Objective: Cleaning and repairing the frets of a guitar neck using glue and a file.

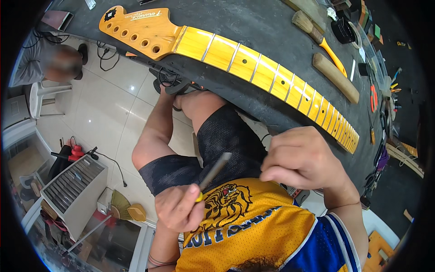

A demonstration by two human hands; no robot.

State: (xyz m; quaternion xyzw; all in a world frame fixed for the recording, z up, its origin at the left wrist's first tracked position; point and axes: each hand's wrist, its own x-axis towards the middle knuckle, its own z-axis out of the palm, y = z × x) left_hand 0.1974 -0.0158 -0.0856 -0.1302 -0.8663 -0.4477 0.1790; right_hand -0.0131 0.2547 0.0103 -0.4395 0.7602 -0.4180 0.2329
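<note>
My left hand (178, 206) is closed around the yellow handle of a small flat file (215, 171), its grey metal blade pointing up and right above my lap. My right hand (297, 158) is curled with the thumb pressed against the fingers, beside the bench's near edge; whatever it may hold is hidden. On the bench lies a glossy yellow-amber guitar neck (253, 68), headstock to the left, with metal frets and black dot inlays. Its tuner holes are bare. Neither hand touches the neck; the right is nearest to its narrow-fret end.
The dark bench (253, 20) carries a yellow-handled brush (312, 29), a wooden block (335, 77), black tape (343, 31) and red-handled pliers (374, 97). A grey-and-white cabinet (74, 190) stands on the tiled floor at left. Another person (34, 59) is at far left.
</note>
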